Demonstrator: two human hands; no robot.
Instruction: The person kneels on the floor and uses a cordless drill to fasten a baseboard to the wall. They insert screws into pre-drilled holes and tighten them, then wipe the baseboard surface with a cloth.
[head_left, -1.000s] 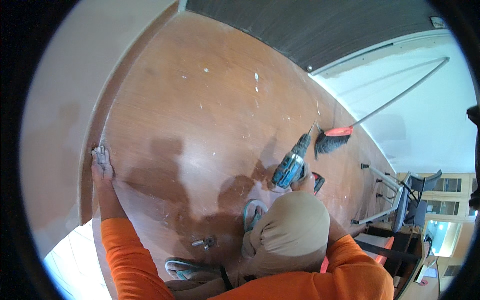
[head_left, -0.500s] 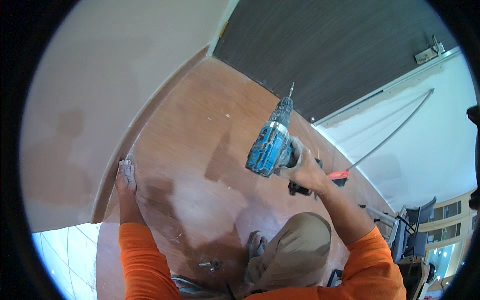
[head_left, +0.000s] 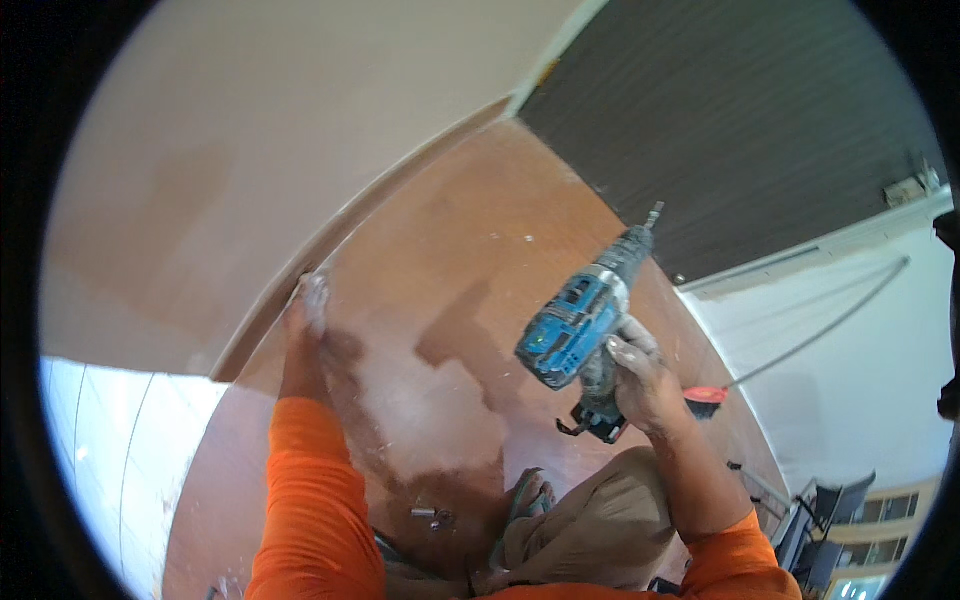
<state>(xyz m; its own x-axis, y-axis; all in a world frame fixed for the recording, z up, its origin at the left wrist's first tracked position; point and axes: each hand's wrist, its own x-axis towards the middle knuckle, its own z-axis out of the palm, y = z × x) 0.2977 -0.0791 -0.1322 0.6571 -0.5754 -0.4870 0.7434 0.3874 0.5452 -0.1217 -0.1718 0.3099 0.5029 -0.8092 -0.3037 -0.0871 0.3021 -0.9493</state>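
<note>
My right hand [head_left: 645, 375] is wrapped round the grip of a blue and black cordless drill [head_left: 575, 325], held above the floor. Its thin bit [head_left: 655, 216] points up and to the right, away from me. On the left, my left hand [head_left: 312, 303], dusty white, rests against the brown skirting board [head_left: 365, 205] at the foot of the wall. The fingers there look stretched out, though blur softens them, and no object shows in that hand.
A dark door [head_left: 740, 130] stands at the far right. A red-headed broom [head_left: 707, 396] leans with its grey handle on the white wall. Small metal pieces [head_left: 430, 514] lie on the brown floor [head_left: 450, 220] near my foot. Folded chairs [head_left: 825, 515] are at the right.
The view has turned, shifting the wall and door to the right. The drill has tilted further right and sits lower. My left hand appears farther along the skirting board.
</note>
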